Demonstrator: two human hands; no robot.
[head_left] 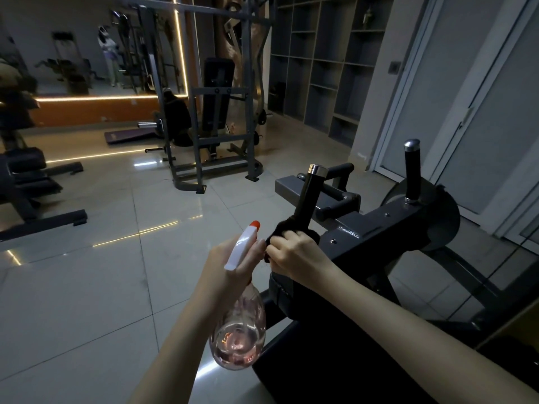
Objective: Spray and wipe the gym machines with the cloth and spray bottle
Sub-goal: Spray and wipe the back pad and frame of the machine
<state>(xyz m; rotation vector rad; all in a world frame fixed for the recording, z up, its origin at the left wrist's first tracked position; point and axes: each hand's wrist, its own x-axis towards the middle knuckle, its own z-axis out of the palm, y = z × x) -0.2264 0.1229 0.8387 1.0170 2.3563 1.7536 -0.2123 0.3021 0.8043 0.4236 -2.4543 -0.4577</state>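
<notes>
Closest to the camera, a clear spray bottle of pinkish liquid is hanging tilted, its round base toward the viewer and its white head with an orange tip pointing up and away. The left hand is gripping it at the neck, fingers curled round below the trigger head. Just beyond, almost touching it, the right hand is pinching a black cloth, which is bunching around the foot of a black upright handle with a chrome cap. That handle is rising from the dark steel frame of a gym machine; a second capped post is standing further right. Glossy floor tiles are stretching toward a bench rack, a wall mirror and open shelving.

Likely risks: the heavy bottle, held only at its neck, may be slipping or swinging into the frame; a stray spray could be wetting the shiny tiles; in this dim light, patches of the black handle might be going unwiped.
</notes>
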